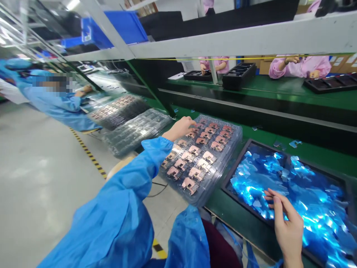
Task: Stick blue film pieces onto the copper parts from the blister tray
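Observation:
My left hand [180, 127] reaches out in a blue sleeve to the far left corner of a clear plastic tray [230, 149] filled with several small copper-coloured parts [195, 160]. Its fingers curl down onto the parts there; what they grip is hidden. My right hand [286, 219] hovers at the near edge of a black tray [231, 172] heaped with shiny blue film scraps [295, 186]. Its fingers are stretched and held close together, pointing at the scraps, with nothing visibly in them.
Two more stacks of clear trays [134, 128] lie to the left on the green bench [312, 152]. A person in blue [55, 100] works at the left. Across the line, people in pink sleeves [301, 67] work beside black trays [240, 74]. Blue bins [117, 26] sit overhead.

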Available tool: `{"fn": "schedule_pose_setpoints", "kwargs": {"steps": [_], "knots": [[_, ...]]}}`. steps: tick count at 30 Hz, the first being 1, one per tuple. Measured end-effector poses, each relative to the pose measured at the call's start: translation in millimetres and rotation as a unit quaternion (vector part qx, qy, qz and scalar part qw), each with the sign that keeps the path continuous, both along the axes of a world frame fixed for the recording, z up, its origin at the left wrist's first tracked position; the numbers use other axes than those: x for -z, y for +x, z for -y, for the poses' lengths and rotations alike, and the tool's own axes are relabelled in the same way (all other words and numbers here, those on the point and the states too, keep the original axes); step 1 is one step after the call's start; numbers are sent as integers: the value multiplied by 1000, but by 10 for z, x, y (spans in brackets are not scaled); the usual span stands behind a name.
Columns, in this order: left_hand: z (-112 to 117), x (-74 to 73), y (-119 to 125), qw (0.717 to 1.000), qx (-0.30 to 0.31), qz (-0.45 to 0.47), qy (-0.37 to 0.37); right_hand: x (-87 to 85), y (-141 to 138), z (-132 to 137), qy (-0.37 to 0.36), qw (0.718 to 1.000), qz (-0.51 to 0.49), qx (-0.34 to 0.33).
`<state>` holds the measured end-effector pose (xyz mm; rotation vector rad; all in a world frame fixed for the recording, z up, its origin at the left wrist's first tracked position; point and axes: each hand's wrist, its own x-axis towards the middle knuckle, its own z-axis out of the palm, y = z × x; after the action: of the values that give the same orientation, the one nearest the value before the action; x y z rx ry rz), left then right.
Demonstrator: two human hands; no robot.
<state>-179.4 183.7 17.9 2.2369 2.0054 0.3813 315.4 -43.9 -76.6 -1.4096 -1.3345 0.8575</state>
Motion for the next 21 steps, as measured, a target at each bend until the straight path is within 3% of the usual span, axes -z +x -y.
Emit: {"fn": "schedule_pose_setpoints", "kwargs": {"steps": [3,6,9,11,13,15,17,21], "knots": [[-327,-75,597,996,65,-27,55,-35,-25,8,15,1000,-15,5],[-770,1,1671,981,176,-23,84,-139,-64,4,40,999,-9,6],[-1071,220,2985,972,233,42,-16,-255,-73,-20,67,998,4,-1],[-1139,396,3797,965,230,81,-94,-313,-57,-9,81,997,15,12],[-1140,560,4440,963,210,98,-135,-348,-36,40,83,996,26,33],[-1121,683,4869,966,181,111,-151,-356,-18,112,74,996,32,49],[-1105,734,5097,965,150,134,-168,-339,3,180,64,995,31,63],[-997,586,5123,941,150,216,-213,-300,96,229,55,995,30,84]]}}
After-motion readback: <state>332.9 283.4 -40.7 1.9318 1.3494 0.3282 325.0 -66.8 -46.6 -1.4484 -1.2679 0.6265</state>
